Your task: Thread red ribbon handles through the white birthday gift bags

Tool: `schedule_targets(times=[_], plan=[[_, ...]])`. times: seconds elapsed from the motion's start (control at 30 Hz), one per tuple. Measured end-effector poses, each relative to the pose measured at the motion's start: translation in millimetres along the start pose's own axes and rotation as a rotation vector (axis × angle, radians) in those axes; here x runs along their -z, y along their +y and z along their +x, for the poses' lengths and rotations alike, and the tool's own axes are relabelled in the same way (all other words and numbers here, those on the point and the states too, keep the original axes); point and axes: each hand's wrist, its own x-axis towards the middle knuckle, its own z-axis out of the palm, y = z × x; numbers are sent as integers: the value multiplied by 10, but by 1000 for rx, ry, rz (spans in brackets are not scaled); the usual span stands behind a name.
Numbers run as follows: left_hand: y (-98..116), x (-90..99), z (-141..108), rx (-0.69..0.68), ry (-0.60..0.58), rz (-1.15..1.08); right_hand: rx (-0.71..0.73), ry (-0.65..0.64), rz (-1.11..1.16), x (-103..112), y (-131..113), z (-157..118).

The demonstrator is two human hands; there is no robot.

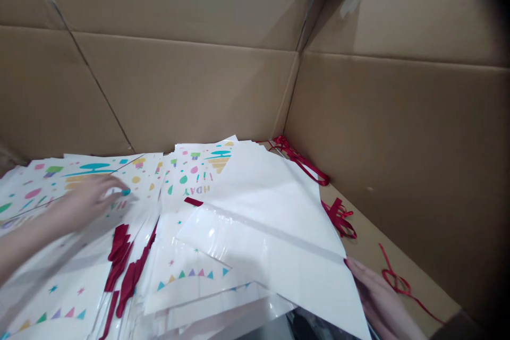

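Note:
A loose pile of glossy white paper gift bags [255, 212] fills the lower left of the view, printed with colourful confetti, bunting and partly visible "HDAY" lettering. Dark red ribbon handles [121, 263] lie across the bags. My left hand [90, 202] rests flat on a printed bag, fingers together and holding nothing. At the lower right, my right hand [378, 297] grips the edge of a large plain white bag [274, 223]. Its fingers are partly hidden behind that bag.
Tall cardboard box walls [398, 133] rise behind and to the right of the pile, meeting in a far corner. Loose red ribbon [394, 281] lies on the cardboard floor [382, 255] at the right. Something dark and shiny [311, 324] shows at the bottom edge.

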Motion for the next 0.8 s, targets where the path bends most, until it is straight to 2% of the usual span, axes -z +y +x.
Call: schedule_targets(times=[0.1,0.17,0.2,0.3,0.53,0.7,0.8], plan=[[718,-459,307,-219,-212,-36,40,4,31,-13,5,-36],[1043,-708,505,-298,-303,-111,63,-18,50,-35,4,-65],[1131,-794,585,-318,-335,-151,70,-21,54,-44,3,-77],[1173,-896,727,-327,-411,-245,75,2,50,-47,3,-97],[1132,-740,689,-114,-590,-439,116,35,73,-7,58,-102],[1130,-756,651,54,-596,-577,65,65,61,-39,186,-67],[1119,-785,671,113,-579,-614,131,71,11,-136,233,-127]])
